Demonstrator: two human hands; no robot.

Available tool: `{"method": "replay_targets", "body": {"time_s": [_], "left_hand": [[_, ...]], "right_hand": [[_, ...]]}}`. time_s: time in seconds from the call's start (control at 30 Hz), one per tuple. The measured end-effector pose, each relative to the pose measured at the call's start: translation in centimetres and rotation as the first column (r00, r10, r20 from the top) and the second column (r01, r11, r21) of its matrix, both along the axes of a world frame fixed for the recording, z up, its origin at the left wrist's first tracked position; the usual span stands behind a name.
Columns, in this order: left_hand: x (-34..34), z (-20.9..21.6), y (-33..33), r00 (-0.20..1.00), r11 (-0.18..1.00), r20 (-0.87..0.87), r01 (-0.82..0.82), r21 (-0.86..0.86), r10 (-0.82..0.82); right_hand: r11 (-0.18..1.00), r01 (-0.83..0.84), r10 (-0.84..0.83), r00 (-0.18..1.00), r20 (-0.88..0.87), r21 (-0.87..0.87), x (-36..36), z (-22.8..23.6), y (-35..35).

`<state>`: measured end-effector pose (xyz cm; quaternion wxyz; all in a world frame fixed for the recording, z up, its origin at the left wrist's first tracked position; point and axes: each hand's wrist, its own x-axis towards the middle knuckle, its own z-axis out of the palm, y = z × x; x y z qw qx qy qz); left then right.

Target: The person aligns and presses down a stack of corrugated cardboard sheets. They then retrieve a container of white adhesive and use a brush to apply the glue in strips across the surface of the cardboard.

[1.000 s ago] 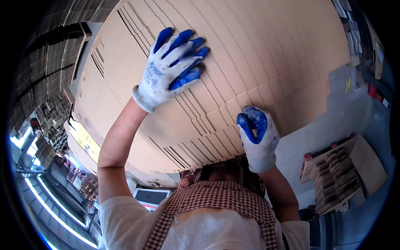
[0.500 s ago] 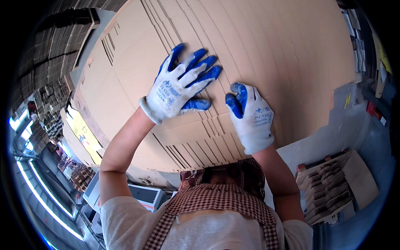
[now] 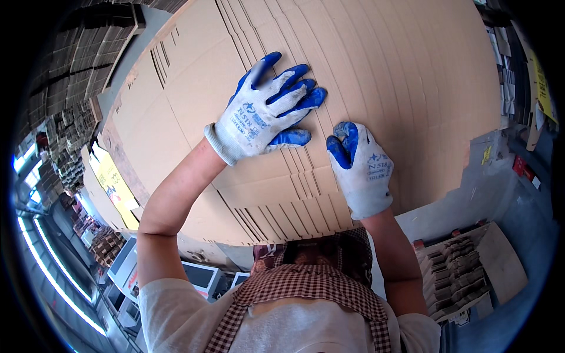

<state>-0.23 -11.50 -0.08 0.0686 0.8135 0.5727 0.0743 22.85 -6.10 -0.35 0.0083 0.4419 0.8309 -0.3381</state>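
Note:
Fanned, overlapping flat cardboard sheets (image 3: 424,141) with slots and fold lines spread across the surface before me. My left hand (image 3: 256,120), in a white glove with blue-coated fingers, lies on the sheets with its fingers spread. To its right, my right hand (image 3: 364,167) wears a matching glove and rests on the sheets. Its fingers are curled in, and the thumb presses against the index finger. Whatever may sit in that pinch is hidden.
Tall stacks of folded cardboard (image 3: 76,65) stand at the far left. A yellow printed sheet (image 3: 115,185) is by the left edge of the work surface. At lower right, an open carton (image 3: 500,253) holds stacked cardboard pieces (image 3: 453,270). A grey machine (image 3: 203,276) is at lower left.
Both hands appear slightly farther right in view, the left also a little farther away. The upper sheet lines shift rightward too. Left fingers stay spread and right fingers stay curled.

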Motion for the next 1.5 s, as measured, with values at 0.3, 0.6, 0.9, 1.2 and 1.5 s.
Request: {"method": "replay_targets", "body": {"time_s": [0.3, 0.6, 0.9, 1.2, 1.5], "left_hand": [[-0.3, -0.5, 0.7, 0.997, 0.998, 0.064, 0.041, 0.039, -0.043], [-0.1, -1.2, 1.3, 0.998, 0.987, 0.033, 0.046, 0.153, -0.052], [-0.3, -0.5, 1.6, 0.997, 0.991, 0.02, 0.07, 0.11, -0.072], [-7.9, -0.6, 6.3, 0.922, 0.897, -0.033, -0.367, 0.248, 0.387], [-12.7, -3.9, 14.5, 0.568, 0.738, 0.503, -0.628, -0.247, 0.651]], "right_hand": [[1.0, 0.019, -0.02, 0.999, -0.049, -0.016, 0.2, -0.7, 0.0], [0.998, 0.061, -0.061, 0.994, -0.088, -0.005, -0.1, -0.4, 0.0], [0.995, 0.061, -0.069, 0.993, -0.092, -0.082, 0.3, -0.1, 0.4], [0.927, -0.217, 0.17, 0.97, -0.172, -0.305, 9.5, 2.4, -0.1], [0.907, -0.271, 0.247, 0.962, -0.114, -0.324, 9.1, 1.1, -2.4]]}}
